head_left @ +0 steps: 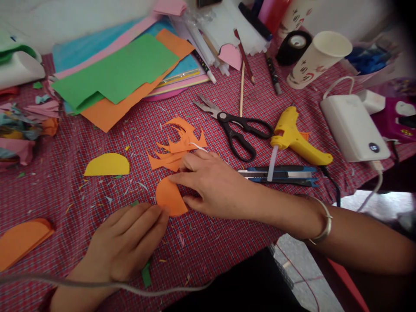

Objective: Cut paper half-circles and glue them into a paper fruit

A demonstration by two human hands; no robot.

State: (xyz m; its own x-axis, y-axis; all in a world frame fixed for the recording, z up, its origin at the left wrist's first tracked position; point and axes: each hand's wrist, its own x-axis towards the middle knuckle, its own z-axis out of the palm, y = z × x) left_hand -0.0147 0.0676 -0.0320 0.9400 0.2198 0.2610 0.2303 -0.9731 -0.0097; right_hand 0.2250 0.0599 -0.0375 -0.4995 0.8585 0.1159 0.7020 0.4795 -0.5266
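Note:
An orange paper half-circle (169, 198) lies between my two hands on the checked cloth. My left hand (130, 238) has its fingers pressed together at the lower left rim of that piece, its thumb hidden. From the right, my right hand (217, 184) touches the upper edge with a fingertip, while its thumb rests near the straight side. Just beyond are curved orange paper scraps (177, 145), partly under my right hand's fingers. A yellow paper half-circle (108, 165) is farther left, and more orange half-circles (24, 240) lie stacked at the left edge.
Black-handled scissors (232, 123), a yellow glue gun (292, 136) and blue-black cutters (282, 174) lie to the right. Green paper sheets (120, 71) are stacked behind. A paper cup (320, 60) and white power bank (354, 128) stand at right. A cable (146, 291) crosses the front.

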